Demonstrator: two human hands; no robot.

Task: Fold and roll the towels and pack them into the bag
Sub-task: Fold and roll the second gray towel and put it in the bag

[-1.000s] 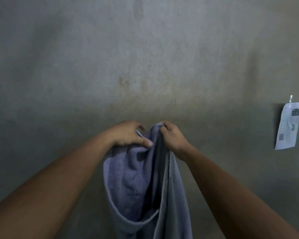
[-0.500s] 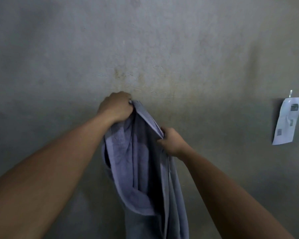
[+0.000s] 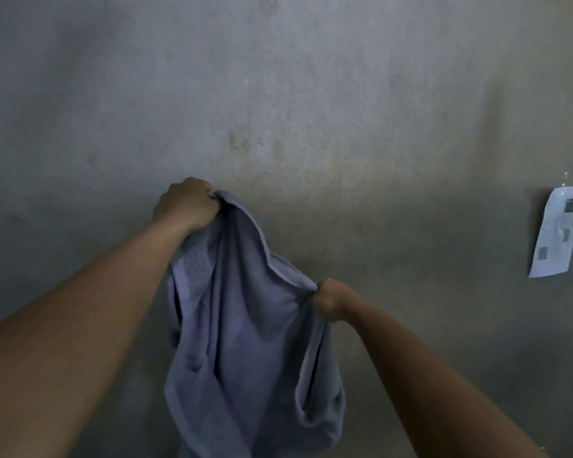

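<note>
Left hand (image 3: 186,204), right hand (image 3: 328,299): both bare. Left forearm (image 3: 80,325) and right forearm (image 3: 427,375) behind them bare too, skin all way to frame edge. Dim light, details kinda murky.

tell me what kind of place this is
Probably a plain indoor room; little shows. A bare, stained grey wall fills the view, a printed paper sheet hangs on it, and a towel is held up.

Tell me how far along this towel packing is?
Early on. Nothing looks done: no folded or rolled towel and no bag is in view. In hand: the left hand grips the blue-grey towel by its top edge, the right hand grips the same edge lower down, and the cloth hangs loose and bunched. Left: folding, rolling and packing it.
</note>
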